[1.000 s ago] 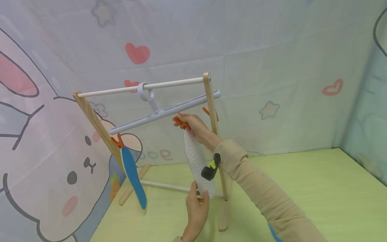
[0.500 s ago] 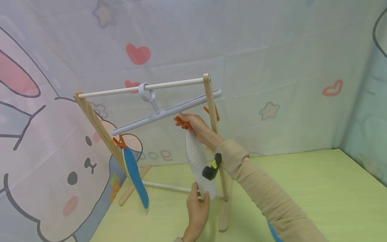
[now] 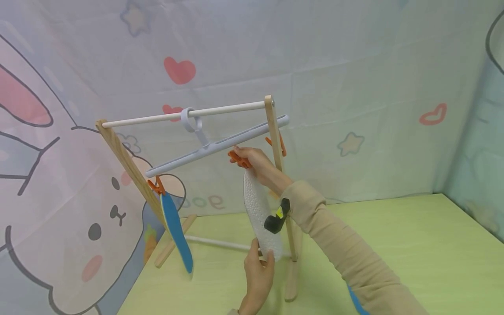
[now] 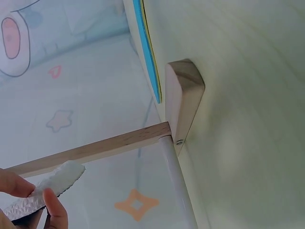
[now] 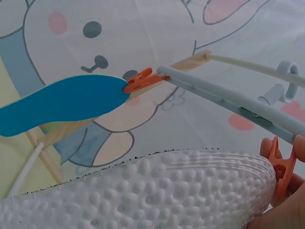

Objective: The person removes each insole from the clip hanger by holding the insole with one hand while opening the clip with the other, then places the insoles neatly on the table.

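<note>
A white insole [image 3: 257, 205] with a bumpy surface hangs upright under the tilted grey hanger [image 3: 216, 146]. My right hand [image 3: 257, 164] holds the orange clip [image 3: 241, 160] at the insole's upper end, close below the hanger bar. In the right wrist view, the clip [image 5: 282, 167] sits at the insole's tip, between the fingers and thumb. Lower down, my left hand [image 3: 258, 273] pinches the insole's bottom end; the left wrist view shows this end [image 4: 62, 179] between thumb and fingers. A blue insole [image 3: 176, 232] hangs from another orange clip [image 3: 157, 186] at the hanger's left end.
The hanger hooks over the white rod [image 3: 224, 108] of a wooden stand [image 3: 130, 159] on a yellow-green table [image 3: 374, 236]. A third orange clip [image 3: 282, 146] hangs near the hanger's right end, behind a post. Something blue [image 3: 356, 302] lies partly hidden under the right sleeve.
The hanger has tilted slightly more, its right end higher. My right hand and the orange clip have shifted a little to the right; both hands keep their holds.
</note>
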The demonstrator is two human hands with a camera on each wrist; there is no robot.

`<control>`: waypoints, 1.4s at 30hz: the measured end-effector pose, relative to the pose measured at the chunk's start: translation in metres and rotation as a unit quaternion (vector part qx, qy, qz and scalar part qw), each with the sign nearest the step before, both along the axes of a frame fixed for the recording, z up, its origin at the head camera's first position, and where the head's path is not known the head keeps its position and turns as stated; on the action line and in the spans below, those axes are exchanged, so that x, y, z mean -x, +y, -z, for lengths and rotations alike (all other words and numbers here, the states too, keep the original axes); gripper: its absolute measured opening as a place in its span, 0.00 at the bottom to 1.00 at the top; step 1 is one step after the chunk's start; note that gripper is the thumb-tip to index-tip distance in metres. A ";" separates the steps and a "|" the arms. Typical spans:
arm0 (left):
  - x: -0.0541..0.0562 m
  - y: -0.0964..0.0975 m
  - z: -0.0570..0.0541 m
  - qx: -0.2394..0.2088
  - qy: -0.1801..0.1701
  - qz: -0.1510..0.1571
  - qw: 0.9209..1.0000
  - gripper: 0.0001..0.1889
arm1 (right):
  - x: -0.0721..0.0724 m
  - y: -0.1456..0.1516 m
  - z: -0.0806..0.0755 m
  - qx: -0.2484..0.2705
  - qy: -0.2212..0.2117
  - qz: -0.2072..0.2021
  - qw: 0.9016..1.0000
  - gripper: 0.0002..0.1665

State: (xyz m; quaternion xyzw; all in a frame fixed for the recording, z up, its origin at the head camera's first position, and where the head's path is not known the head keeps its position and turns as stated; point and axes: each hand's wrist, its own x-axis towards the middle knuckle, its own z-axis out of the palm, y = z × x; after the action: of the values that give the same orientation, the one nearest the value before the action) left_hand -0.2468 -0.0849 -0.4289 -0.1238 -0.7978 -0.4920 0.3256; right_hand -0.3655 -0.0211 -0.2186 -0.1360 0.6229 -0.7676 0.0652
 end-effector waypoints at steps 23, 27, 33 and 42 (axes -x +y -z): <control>-0.001 -0.006 0.000 -0.013 0.000 -0.001 1.000 0.17 | 0.000 0.002 0.000 0.009 -0.020 0.001 1.000 0.20; -0.002 -0.006 0.000 -0.010 -0.001 -0.004 1.000 0.17 | 0.000 0.002 0.001 0.013 -0.018 -0.005 1.000 0.21; -0.004 -0.006 -0.001 -0.011 -0.012 -0.006 1.000 0.16 | 0.000 0.001 0.004 0.028 -0.013 -0.005 1.000 0.21; -0.002 -0.007 -0.001 -0.006 0.005 -0.008 1.000 0.17 | 0.000 0.002 0.005 0.019 -0.002 0.018 1.000 0.26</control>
State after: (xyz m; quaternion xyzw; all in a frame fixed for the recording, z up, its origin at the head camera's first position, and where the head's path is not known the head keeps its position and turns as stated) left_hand -0.2443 -0.0920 -0.4280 -0.1178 -0.7942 -0.4934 0.3347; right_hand -0.3655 -0.0188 -0.2235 -0.1242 0.6101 -0.7809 0.0503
